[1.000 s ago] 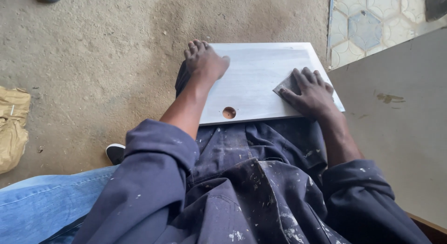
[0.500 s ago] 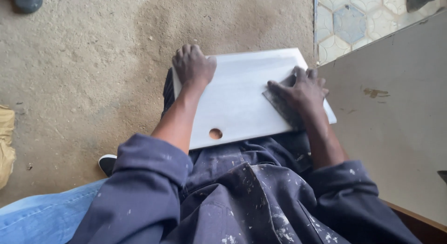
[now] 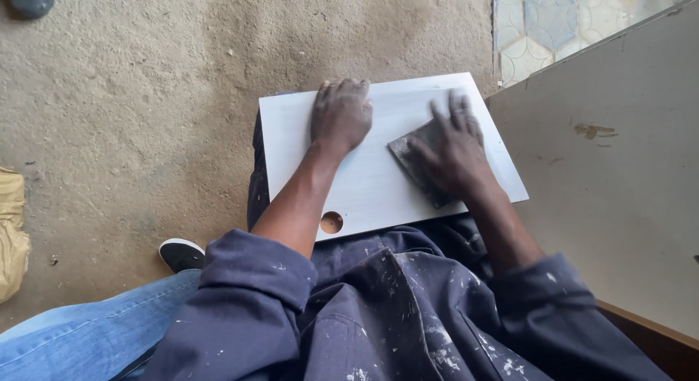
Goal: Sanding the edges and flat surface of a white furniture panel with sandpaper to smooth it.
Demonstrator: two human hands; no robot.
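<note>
Fingers point(image 3: 348, 90) of the left hand point(image 3: 341, 115): together, laid flat, palm down, on the far part of the white board point(image 3: 364, 188); holding nothing.
Fingers point(image 3: 457, 112) of the right hand point(image 3: 453, 152): spread apart and pressed flat on a dark grey sanding sheet point(image 3: 416, 157), pinning it against the board's right half; slightly blurred.

White board: flat rectangular panel, pale painted face up, lying across the person's lap, its far edge out over the floor point(image 3: 131, 97). Right end just beside the large grey panel point(image 3: 619, 163).
Round hole point(image 3: 331, 222): one, near the board's near edge, close to the left forearm; brown inside.
Sanding sheet: roughly rectangular, dusty, lying at an angle on the board, partly covered by the right hand.

Clothing: dark blue work jacket point(image 3: 378, 315) flecked with white specks, sleeves pushed up to the elbows; blue jeans leg point(image 3: 87, 337) at lower left.
Shoe point(image 3: 180, 254): black with a white sole, on the floor left of the lap.
Floor: sandy, bare concrete, with a paler dusty patch.
Patterned tiles point(image 3: 546, 24): hexagon design, top right, beyond the board.
Large grey panel: smooth, scuffed with a brown mark, filling the right side, brown wood edge at its lower corner.
Yellow-tan cloth point(image 3: 11, 235): crumpled, at the left edge.
</note>
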